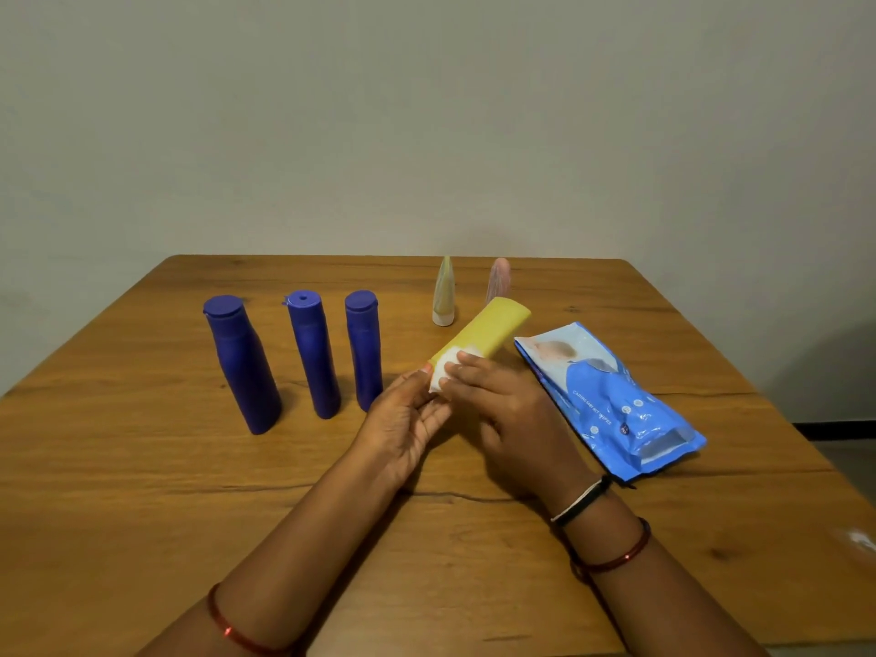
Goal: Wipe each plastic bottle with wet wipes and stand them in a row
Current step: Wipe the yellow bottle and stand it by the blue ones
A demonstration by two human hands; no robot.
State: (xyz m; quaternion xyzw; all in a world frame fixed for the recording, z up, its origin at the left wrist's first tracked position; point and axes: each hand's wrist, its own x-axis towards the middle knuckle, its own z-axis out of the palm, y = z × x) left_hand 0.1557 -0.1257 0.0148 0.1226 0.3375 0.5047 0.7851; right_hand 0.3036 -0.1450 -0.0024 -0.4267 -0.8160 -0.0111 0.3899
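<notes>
Near the bench front edge, left hand and right hand hold a yellow bottle tilted above the surface; right fingers press a white wipe on its lower end, left fingers clamped on that end. Right, just beside: blue wipes pack, flat. Farther left, three blue bottles stand in a row; behind, two small tubes upright.

Wooden table, plain wall behind.

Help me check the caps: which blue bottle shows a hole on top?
The middle blue bottle of the three standing; its top shows a dark hole, while its neighbours' caps look plain.
</notes>
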